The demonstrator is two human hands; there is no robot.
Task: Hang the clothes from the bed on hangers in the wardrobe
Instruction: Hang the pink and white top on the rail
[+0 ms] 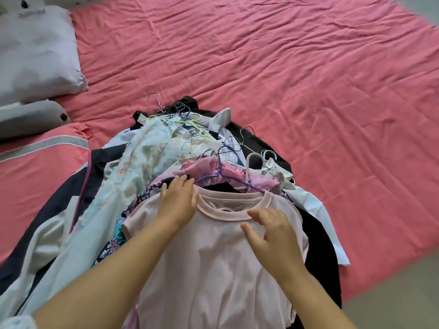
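Head view: a person bends over a heap of clothes (166,162) on a bed (308,79) spread with a coral-pink sheet, many garments already on tangled hangers (190,122). On top, nearest the camera, lies a pale pink T-shirt (213,269), front up, collar toward the pillow (35,55) end. Left hand (178,200) rests flat on the shirt's left shoulder beside the collar, fingers together, touching a purple wire hanger (222,172). Right hand (273,236) hovers over the chest just below the collar, fingers loosely curled and spread, gripping nothing that can be seen. No wardrobe is in sight. The step appears to be fitting the hanger into the shirt; doing it well likely means freeing that hook from its neighbours first, then seating both shoulders evenly.
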